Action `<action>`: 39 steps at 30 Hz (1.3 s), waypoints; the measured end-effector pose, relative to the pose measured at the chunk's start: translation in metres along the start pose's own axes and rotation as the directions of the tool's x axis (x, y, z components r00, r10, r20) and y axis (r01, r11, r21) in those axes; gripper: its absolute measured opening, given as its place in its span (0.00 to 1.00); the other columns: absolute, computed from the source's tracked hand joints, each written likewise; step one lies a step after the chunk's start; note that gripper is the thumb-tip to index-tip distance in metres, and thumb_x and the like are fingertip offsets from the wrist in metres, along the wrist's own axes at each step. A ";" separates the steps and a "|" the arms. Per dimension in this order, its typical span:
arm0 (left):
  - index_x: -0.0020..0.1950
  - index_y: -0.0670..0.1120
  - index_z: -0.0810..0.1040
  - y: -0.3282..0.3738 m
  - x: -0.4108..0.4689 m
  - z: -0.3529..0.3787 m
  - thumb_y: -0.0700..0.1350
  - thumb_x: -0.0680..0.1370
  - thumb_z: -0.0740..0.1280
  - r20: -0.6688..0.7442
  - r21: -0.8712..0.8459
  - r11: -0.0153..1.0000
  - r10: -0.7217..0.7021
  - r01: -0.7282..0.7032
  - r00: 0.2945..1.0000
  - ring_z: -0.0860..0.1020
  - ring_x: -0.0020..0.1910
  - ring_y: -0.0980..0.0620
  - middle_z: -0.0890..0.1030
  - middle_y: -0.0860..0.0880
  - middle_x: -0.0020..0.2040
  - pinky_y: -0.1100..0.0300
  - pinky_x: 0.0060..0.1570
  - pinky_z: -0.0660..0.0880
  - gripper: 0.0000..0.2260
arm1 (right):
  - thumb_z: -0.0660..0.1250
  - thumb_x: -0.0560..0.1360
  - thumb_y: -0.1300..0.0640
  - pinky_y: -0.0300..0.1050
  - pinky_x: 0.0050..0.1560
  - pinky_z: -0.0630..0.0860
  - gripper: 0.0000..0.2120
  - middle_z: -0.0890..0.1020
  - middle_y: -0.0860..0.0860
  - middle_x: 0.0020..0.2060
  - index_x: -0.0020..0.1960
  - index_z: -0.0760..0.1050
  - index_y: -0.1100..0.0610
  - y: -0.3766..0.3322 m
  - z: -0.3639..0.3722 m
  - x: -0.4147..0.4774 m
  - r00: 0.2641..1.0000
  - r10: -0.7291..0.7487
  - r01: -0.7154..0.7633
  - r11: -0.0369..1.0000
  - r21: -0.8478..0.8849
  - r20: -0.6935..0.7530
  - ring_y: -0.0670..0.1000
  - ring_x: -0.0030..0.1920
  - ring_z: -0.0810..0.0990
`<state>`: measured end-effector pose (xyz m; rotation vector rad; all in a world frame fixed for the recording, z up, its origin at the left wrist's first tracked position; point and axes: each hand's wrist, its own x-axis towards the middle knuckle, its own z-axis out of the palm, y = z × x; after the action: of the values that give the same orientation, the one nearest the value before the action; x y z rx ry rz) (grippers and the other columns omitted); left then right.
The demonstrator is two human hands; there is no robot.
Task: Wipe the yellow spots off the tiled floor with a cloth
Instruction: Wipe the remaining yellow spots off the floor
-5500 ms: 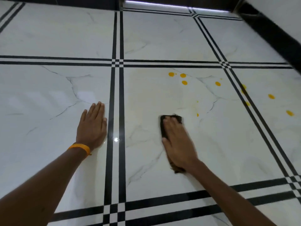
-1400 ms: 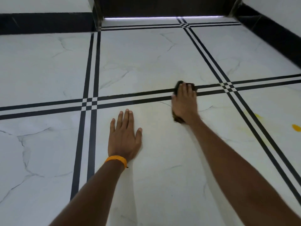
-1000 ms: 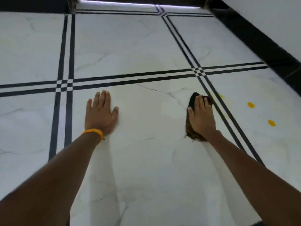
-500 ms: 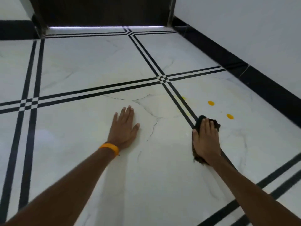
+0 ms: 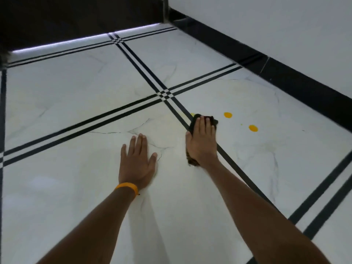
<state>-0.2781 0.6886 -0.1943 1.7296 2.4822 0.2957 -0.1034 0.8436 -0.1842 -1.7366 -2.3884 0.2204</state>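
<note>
The task looked partly done. On the tiled floor two round yellow spots were left on the tile to the right of the black lines, one near the cloth and one a little further right and nearer to the person. A small yellow mark showed just at the far left edge of the cloth, and I could not tell if it was a whole spot or a smear. The tile under the left hand had only a weak yellowish haze, so I judged this part to be wiped already.

The right hand lay flat on the dark cloth, fingers together and stretched, pressing it on the floor across the black line. The cloth was dark brown or black, crumpled, and visible only in front of the fingertips and beside the wrist.

The left hand was flat on the floor with fingers a little spread, holding nothing, probably as support.
</note>
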 end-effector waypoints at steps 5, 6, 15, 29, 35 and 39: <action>0.82 0.43 0.47 -0.004 0.000 0.006 0.61 0.81 0.42 0.000 0.005 1.000 0.012 -0.012 1.000 0.45 0.82 0.48 0.48 0.47 0.83 0.42 0.79 0.46 0.34 | 0.47 0.84 0.43 0.56 0.81 0.50 0.32 0.53 0.54 0.82 0.83 0.49 0.59 0.001 0.001 -0.088 0.892 -0.431 0.429 0.902 0.049 0.138 0.54 0.83 0.47; 0.82 0.43 0.46 -0.003 -0.002 0.007 0.61 0.81 0.42 -0.001 -0.005 1.000 0.005 -0.005 1.000 0.45 0.82 0.48 0.48 0.47 0.83 0.42 0.79 0.47 0.34 | 0.48 0.84 0.43 0.56 0.81 0.51 0.33 0.54 0.53 0.82 0.83 0.50 0.58 0.020 -0.003 -0.091 0.905 -0.411 0.409 0.912 0.045 0.114 0.54 0.83 0.48; 0.82 0.45 0.46 -0.007 0.001 0.007 0.61 0.81 0.43 -0.002 0.024 1.000 0.009 -0.009 1.000 0.45 0.82 0.48 0.48 0.48 0.83 0.43 0.79 0.47 0.33 | 0.44 0.84 0.42 0.53 0.82 0.44 0.33 0.49 0.53 0.83 0.83 0.47 0.59 -0.019 0.007 -0.042 0.889 -0.439 0.440 0.898 0.021 0.132 0.54 0.83 0.44; 0.82 0.46 0.45 -0.004 0.009 0.007 0.61 0.81 0.41 -0.012 0.000 1.000 0.006 -0.006 1.000 0.43 0.81 0.48 0.46 0.48 0.83 0.43 0.79 0.46 0.33 | 0.40 0.84 0.42 0.56 0.82 0.45 0.33 0.49 0.54 0.83 0.83 0.44 0.59 -0.059 0.009 0.035 0.848 -0.503 0.506 0.862 0.025 0.169 0.54 0.83 0.44; 0.82 0.47 0.41 0.000 0.009 0.004 0.61 0.81 0.40 0.013 -0.013 1.000 -0.008 0.008 1.000 0.39 0.81 0.50 0.42 0.49 0.82 0.45 0.79 0.42 0.33 | 0.42 0.83 0.41 0.57 0.81 0.48 0.34 0.54 0.57 0.82 0.82 0.49 0.61 -0.009 0.004 0.082 0.960 -0.264 0.269 0.962 -0.040 0.095 0.57 0.82 0.49; 0.82 0.47 0.40 -0.002 0.006 0.008 0.61 0.81 0.41 0.009 -0.019 1.000 -0.007 0.007 1.000 0.39 0.81 0.51 0.41 0.50 0.82 0.44 0.79 0.42 0.33 | 0.41 0.85 0.43 0.58 0.81 0.46 0.33 0.51 0.59 0.82 0.82 0.44 0.62 -0.070 0.019 0.105 0.976 -0.208 0.213 0.975 -0.069 0.071 0.59 0.82 0.46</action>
<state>-0.2809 0.6947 -0.2021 1.7108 2.4704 0.3091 -0.2044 0.9219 -0.1805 -1.5111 -2.6360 0.1576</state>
